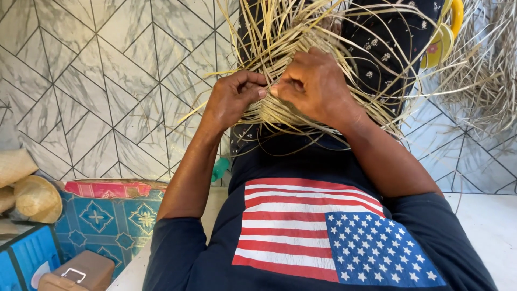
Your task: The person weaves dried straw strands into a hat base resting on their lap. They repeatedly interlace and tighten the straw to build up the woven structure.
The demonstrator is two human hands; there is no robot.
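We look down over our dark blue shirt [318, 237] with its striped and starred flag print at both hands working a bundle of pale straw strips [285, 59] at twelve o'clock, resting against our dark flowered skirt [377, 48]. Our left hand [231, 99] is curled, thumb and fingers pressed together and pinching a few strips at their woven edge. Our right hand [312, 86] sits just beside it, at its three o'clock, fingers bent down and tips pinching the same edge, so the two hands nearly touch. Loose strips fan out past both hands in every direction. At eight o'clock lie a patterned blue cushion [107, 221], straw hats [35, 196] and a brown box [81, 272]. At two o'clock more straw [479, 70] hangs beside a yellow cup [444, 37]. Grey tiled floor [97, 81] fills ten o'clock.
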